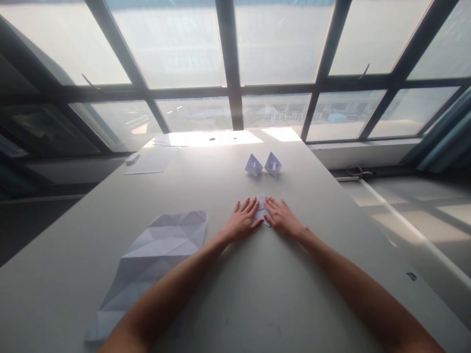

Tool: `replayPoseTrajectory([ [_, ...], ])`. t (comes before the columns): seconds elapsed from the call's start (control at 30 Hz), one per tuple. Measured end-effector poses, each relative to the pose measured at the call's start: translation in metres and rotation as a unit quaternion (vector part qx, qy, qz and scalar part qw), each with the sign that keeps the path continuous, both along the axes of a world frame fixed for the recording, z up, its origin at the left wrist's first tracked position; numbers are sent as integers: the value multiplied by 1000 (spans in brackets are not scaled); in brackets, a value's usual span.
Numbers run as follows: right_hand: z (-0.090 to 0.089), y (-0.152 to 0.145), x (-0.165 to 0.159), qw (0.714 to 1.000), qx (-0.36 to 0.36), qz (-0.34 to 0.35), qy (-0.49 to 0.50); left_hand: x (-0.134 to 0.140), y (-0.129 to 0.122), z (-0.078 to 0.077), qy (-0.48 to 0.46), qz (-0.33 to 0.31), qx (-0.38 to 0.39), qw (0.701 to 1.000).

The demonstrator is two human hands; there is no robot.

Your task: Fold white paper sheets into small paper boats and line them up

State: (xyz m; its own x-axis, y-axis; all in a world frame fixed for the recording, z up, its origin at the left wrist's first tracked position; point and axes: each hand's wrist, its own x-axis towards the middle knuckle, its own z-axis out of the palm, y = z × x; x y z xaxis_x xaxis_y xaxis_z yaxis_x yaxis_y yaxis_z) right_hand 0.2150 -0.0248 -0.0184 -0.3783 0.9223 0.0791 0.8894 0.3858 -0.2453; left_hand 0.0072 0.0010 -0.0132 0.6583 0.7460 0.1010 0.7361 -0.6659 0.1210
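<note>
A small folded piece of white paper lies on the white table, partly covered by both hands. My left hand rests flat on its left side, fingers stretched out and thumb reaching toward the middle. On the other side my right hand lies flat with its fingers spread, touching the paper's right edge. Just beyond the hands stand two folded paper shapes with pointed tops, one on the left and one on the right.
A large creased sheet of paper lies to the left, partly under my left forearm's line of view. Flat white sheets and a small white object lie at the far left. Windows rise behind the table.
</note>
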Motion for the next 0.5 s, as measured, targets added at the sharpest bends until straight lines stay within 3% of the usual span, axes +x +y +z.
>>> replayPoseTrajectory([
  [0.33,-9,9,23,993,-16,-113,-16,1,0,-2,-4,28,-7,1000],
  [0.5,-10,13,35,982,25,-187,16,2,1,-1,-6,27,-13,1000],
])
